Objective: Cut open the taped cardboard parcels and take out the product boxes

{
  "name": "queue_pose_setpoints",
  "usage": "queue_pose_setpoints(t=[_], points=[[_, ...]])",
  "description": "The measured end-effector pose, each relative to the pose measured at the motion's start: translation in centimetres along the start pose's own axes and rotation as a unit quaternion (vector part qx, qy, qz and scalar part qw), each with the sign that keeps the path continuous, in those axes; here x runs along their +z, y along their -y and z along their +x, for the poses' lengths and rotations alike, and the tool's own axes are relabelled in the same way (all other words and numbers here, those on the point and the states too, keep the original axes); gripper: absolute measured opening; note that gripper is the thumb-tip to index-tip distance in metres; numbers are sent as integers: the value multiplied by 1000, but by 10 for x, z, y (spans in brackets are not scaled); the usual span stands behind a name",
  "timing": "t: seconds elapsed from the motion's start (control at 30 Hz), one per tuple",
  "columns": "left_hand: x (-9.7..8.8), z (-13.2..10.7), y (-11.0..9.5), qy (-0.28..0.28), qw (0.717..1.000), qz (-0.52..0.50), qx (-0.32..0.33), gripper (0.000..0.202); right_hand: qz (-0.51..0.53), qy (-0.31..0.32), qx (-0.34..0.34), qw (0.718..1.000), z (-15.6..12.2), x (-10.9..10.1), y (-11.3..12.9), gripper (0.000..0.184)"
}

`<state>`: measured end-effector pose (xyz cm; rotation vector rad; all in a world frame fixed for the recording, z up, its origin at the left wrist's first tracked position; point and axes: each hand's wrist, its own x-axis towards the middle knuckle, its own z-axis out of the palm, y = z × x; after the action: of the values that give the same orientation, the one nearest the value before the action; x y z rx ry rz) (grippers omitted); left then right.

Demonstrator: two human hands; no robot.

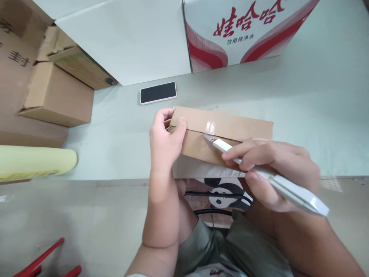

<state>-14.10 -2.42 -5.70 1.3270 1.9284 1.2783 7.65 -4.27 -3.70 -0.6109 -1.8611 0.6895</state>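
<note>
A small brown cardboard box lies near the table's front edge, a short strip of clear tape across its seam. My left hand grips the box's left end, thumb on top and fingers round the far side. In my right hand is a white utility knife, held slantwise like a pen. Its blade is out, and the tip meets the seam just below the tape. How deep the tip goes I cannot tell. My right fingers cover part of the box's right end.
Behind the box lies a phone, screen up, on the pale tablecloth. White cartons stand at the back, one with red print. Brown boxes and a yellow roll sit at the left. Red legs show on the floor.
</note>
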Motion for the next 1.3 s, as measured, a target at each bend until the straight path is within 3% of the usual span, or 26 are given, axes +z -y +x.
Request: queue_pose_setpoints(t=[0.13,0.33,0.53,0.73,0.8,1.0,1.2,1.3], points=[[0,0,0,0,1000,3,-1,16,-19,5,9,1000,-2,1,3,11],[1,0,-2,6,1000,-1,-21,16,0,-76,46,996,-9,4,4,20],[0,0,-1,6,1000,-4,-18,17,-37,23,44,998,-3,0,7,19],[0,0,-1,5,1000,-11,-11,16,-32,-101,60,993,-11,4,6,21],[0,0,0,5,1000,-9,-8,15,-34,-113,59,991,-12,5,5,20],[0,0,-1,10,1000,0,-8,15,-34,-37,59,997,-7,4,10,16],[0,-1,-1,2,1000,-20,-3,16,0,-156,109,982,-20,3,8,14],[-1,-2,0,-13,999,-33,2,18,14,-177,115,977,-25,3,9,13]])
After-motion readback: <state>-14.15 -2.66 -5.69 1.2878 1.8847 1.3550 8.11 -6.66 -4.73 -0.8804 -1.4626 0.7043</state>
